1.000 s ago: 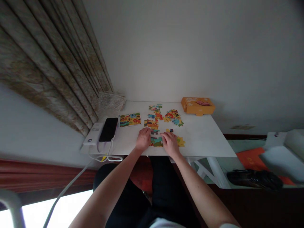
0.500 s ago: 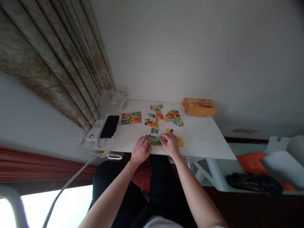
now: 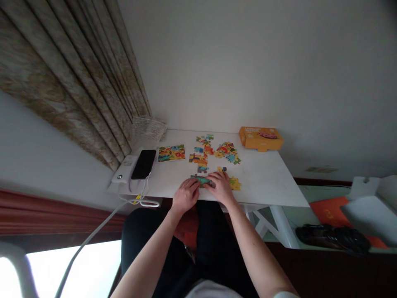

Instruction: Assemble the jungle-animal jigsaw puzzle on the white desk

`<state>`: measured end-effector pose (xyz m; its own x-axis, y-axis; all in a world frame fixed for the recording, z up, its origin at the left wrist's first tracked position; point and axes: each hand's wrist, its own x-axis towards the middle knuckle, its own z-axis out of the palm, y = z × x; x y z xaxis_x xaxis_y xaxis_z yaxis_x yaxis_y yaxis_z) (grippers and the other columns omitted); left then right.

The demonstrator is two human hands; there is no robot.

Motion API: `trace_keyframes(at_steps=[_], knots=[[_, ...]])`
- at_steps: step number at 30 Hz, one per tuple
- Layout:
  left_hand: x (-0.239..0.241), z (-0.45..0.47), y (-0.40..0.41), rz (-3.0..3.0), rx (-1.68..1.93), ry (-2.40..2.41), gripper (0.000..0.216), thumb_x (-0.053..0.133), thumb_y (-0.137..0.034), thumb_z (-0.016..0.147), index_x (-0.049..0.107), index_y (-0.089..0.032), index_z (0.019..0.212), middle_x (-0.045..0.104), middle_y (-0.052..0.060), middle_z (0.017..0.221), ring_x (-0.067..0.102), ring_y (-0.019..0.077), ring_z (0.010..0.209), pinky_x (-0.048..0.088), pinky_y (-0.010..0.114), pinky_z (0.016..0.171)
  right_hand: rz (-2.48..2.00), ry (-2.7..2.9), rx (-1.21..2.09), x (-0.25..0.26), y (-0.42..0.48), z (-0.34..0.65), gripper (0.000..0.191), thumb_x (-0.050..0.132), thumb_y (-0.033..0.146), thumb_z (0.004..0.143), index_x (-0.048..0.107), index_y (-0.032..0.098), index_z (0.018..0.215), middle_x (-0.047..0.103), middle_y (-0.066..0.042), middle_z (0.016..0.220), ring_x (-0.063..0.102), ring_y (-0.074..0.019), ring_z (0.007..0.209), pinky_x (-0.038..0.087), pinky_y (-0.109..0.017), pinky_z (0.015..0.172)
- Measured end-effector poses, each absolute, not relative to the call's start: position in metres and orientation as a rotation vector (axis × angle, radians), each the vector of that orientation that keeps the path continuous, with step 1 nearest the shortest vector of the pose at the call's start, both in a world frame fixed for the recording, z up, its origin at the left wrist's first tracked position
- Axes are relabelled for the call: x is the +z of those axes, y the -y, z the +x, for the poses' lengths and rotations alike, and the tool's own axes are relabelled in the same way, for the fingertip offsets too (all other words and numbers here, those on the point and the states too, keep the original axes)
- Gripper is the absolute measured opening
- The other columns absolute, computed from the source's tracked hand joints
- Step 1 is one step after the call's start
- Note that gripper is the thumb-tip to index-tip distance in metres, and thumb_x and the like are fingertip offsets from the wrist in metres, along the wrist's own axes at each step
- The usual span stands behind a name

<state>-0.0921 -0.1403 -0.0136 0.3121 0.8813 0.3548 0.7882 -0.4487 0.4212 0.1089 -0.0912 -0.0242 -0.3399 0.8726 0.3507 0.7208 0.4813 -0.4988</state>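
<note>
At the near edge of the table, my left hand (image 3: 186,194) is closed, its curled fingertips on the left part of a green strip of joined jigsaw puzzle pieces (image 3: 201,180). My right hand (image 3: 221,187) bends over the same strip from the right, thumb and fingers pressed on it and covering part of it. Yellow puzzle pieces (image 3: 235,183) show just past the right hand. Above the hands lie a grey-blue piece (image 3: 202,169), an orange joined section (image 3: 198,159), a blue elephant piece (image 3: 199,150) and a larger colourful section (image 3: 227,151).
A picture card (image 3: 171,153) lies at the left of the white table (image 3: 263,182). Beside it are a black phone (image 3: 143,164) and a white box-shaped device (image 3: 124,169) with cables (image 3: 144,198). An orange box (image 3: 261,139) stands at the back right, by the wall.
My right thumb and fingers have shifted slightly left and closer to my left hand over the green strip. My left hand stays nearly where it was.
</note>
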Motion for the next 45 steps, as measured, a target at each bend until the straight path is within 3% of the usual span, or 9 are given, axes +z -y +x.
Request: trace_keyframes(at_steps=[14,22,25,39,45], knots=[[-0.012,-0.091,0.140,2.467,0.766,-1.636,0.034,0.053,-0.017,0.096,0.070,-0.024,0.124,0.069,0.008,0.128,0.062,0.0271,0.122,0.042,0.051,0.116,-1.292,2.161,0.360,-0.021,0.092,0.110,0.019,0.071,0.035,0.091,0.078,0.029,0.108,0.075,-0.007,0.115,0.061,-0.0277,0.115,0.027,-0.057,0.115],[-0.024,-0.091,0.138,2.386,1.068,-1.682,0.024,0.054,-0.009,0.093,0.068,-0.018,0.110,0.070,0.011,0.111,0.064,0.0266,0.107,0.054,0.046,0.101,-1.288,2.182,0.339,-0.021,0.093,0.108,0.013,0.073,0.035,0.092,0.079,0.031,0.102,0.076,-0.005,0.115,0.060,-0.0279,0.116,0.024,-0.059,0.116],[-0.025,-0.090,0.137,2.355,1.116,-1.699,0.021,0.055,-0.009,0.093,0.067,-0.019,0.107,0.070,0.010,0.109,0.064,0.0261,0.105,0.054,0.046,0.102,-1.270,2.192,0.336,-0.020,0.093,0.108,0.011,0.073,0.034,0.092,0.080,0.032,0.101,0.076,-0.004,0.116,0.060,-0.0278,0.116,0.023,-0.060,0.116],[-0.025,-0.094,0.138,2.385,1.017,-1.581,0.031,0.055,-0.005,0.088,0.072,-0.020,0.110,0.071,0.009,0.119,0.064,0.0265,0.119,0.055,0.046,0.106,-1.215,2.288,0.280,-0.019,0.094,0.109,0.018,0.071,0.026,0.093,0.080,0.036,0.105,0.073,-0.004,0.122,0.058,-0.0286,0.119,0.026,-0.062,0.115],[-0.023,-0.095,0.138,2.366,0.947,-1.437,0.035,0.055,-0.007,0.088,0.072,-0.021,0.115,0.070,0.009,0.122,0.064,0.0256,0.119,0.053,0.047,0.110,-1.205,2.250,0.253,-0.015,0.098,0.108,0.015,0.074,0.034,0.091,0.080,0.033,0.105,0.075,-0.005,0.117,0.059,-0.0287,0.118,0.020,-0.062,0.119]])
